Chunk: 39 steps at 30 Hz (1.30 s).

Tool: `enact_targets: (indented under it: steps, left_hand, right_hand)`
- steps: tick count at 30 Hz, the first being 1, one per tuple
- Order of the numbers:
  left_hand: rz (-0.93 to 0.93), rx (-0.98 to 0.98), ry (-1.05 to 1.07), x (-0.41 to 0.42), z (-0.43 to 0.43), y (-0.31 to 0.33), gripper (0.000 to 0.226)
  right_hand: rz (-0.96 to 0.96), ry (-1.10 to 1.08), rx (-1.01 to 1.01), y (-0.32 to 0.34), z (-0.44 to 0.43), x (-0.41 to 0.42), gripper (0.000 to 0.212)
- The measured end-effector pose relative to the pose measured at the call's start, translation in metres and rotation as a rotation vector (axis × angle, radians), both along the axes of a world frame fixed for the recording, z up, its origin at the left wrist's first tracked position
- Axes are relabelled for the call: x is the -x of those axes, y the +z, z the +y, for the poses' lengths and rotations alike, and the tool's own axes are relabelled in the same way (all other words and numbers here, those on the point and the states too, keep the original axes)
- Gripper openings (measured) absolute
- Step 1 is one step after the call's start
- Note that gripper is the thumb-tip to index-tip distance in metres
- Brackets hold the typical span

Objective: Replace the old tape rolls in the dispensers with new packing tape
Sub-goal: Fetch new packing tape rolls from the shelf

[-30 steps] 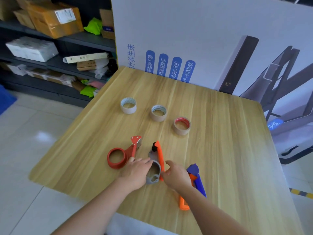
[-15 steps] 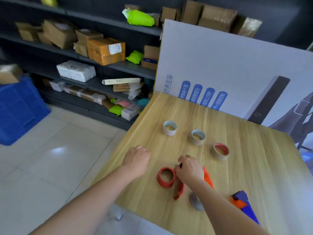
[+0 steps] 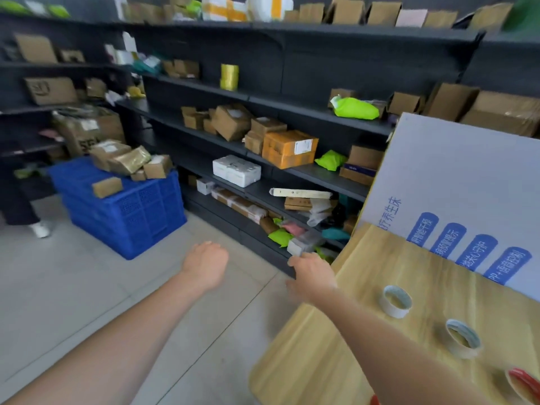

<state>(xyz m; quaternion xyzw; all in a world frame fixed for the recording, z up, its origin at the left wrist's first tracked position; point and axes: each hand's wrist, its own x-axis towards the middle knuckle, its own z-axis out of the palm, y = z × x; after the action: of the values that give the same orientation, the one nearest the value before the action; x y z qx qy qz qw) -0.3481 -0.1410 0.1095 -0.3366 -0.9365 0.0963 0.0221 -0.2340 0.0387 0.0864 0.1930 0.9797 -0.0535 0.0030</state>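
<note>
Three tape rolls stand on the wooden table (image 3: 336,340) at the right: a white roll (image 3: 395,301), a grey roll (image 3: 463,339) and a red-rimmed roll (image 3: 523,384) cut by the frame edge. A red sliver (image 3: 374,401) shows at the bottom edge under my right forearm; I cannot tell what it is. The dispensers are out of view. My left hand (image 3: 206,263) hangs over the floor left of the table, fingers loosely curled, nothing in it. My right hand (image 3: 312,276) is blurred at the table's left edge, fingers apart, holding nothing I can see.
Dark shelving (image 3: 263,147) packed with cardboard boxes and green bags runs along the back. A blue crate (image 3: 131,211) with parcels stands on the tiled floor (image 3: 87,302) at left. A large printed white carton (image 3: 467,185) stands against the table's far side. A person's foot (image 3: 39,229) shows at far left.
The view has swung left, away from the table and toward the shelves. Both hands have left the dispensers and now reach out over the floor and the table's left edge.
</note>
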Motion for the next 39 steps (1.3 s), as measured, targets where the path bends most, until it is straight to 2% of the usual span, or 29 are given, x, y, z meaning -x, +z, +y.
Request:
enact_targets:
  steps: [5, 10, 15, 21, 25, 32, 39]
  left_hand:
    - [0.058, -0.067, 0.108, 0.058, -0.03, 0.019, 0.024]
    - [0.134, -0.204, 0.126, 0.116, -0.058, 0.046, 0.012]
    - [0.26, -0.304, 0.107, 0.183, -0.09, 0.071, 0.017]
    - [0.378, -0.304, 0.084, 0.268, -0.139, 0.096, 0.034]
    - [0.41, -0.304, 0.093, 0.316, -0.158, 0.11, 0.029]
    - [0.438, -0.301, 0.127, 0.395, -0.152, 0.121, 0.036]
    - [0.461, -0.321, 0.102, 0.495, -0.092, 0.133, 0.039]
  right_hand:
    - [0.068, 0.11, -0.071, 0.025, -0.014, 0.073, 0.041]
    - [0.168, 0.176, -0.108, 0.051, -0.035, 0.139, 0.041]
    - [0.268, 0.194, -0.073, 0.078, -0.066, 0.212, 0.046]
    - [0.404, 0.187, -0.054, 0.118, -0.104, 0.299, 0.049]
    - [0.49, 0.169, -0.075, 0.134, -0.117, 0.346, 0.049]
    - [0.528, 0.165, -0.092, 0.15, -0.104, 0.424, 0.058]
    - [0.57, 0.128, -0.155, 0.16, -0.046, 0.52, 0.059]
